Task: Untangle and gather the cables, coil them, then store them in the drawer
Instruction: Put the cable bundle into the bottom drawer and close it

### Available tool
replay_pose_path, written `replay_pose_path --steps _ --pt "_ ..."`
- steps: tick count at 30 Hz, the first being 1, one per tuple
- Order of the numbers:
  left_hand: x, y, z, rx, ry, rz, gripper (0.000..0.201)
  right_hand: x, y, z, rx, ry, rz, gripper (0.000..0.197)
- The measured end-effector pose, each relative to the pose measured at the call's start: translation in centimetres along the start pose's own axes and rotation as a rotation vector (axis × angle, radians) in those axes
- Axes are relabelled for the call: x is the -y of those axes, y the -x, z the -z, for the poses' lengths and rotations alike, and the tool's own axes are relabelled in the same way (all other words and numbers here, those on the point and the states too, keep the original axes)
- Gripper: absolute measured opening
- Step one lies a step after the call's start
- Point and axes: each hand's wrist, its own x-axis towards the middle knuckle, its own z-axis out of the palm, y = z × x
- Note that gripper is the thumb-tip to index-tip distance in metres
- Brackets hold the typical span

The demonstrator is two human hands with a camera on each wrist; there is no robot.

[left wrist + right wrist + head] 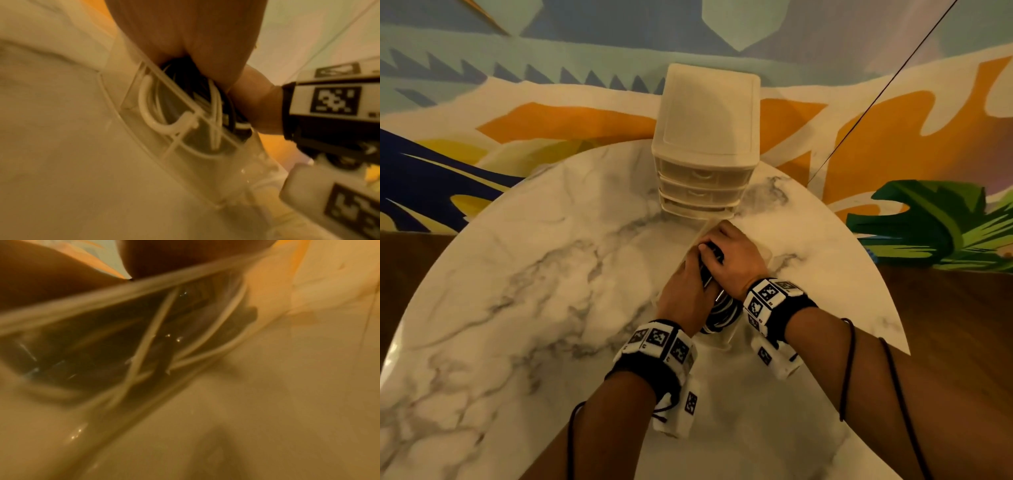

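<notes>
Black wristbands bearing white marker blocks; thin dark cords along forearms.

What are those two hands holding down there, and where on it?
Both hands, left hand and right hand, press on top of the bundle of coiled black and white cables in the pulled-out clear drawer; the exact finger hold is hidden.

The drawer unit stands at upper centre on the counter. Below it, the pulled-out drawer holds the cables, both hands above them.

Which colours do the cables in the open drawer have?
The cables are black and white, bundled together inside the drawer. The head view shows this best.
</notes>
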Motion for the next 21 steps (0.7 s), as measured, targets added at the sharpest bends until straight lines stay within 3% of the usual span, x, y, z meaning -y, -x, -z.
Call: replay_pose_path --steps 5,11,15,21 --pt "-0.2 -0.2 -0.3 -0.009 -0.060 -0.010 0.057 -0.3 0.1 -0.1 0.024 0.108 0.033 0.042" --pt "-0.6 1.0 -0.3 -0.039 -0.206 -0.106 0.065 -0.5 0.3 -0.1 -0.006 0.117 0.023 0.040" --pt "-0.2 2.0 -0.4 -0.113 -0.374 -0.222 0.061 -0.8 -0.1 -0.1 0.031 0.077 0.044 0.037" --pt "-0.9 1.6 0.5 -0.353 -0.498 -0.172 0.043 -0.6 -1.2 0.1 0.104 0.058 0.050 0.021"
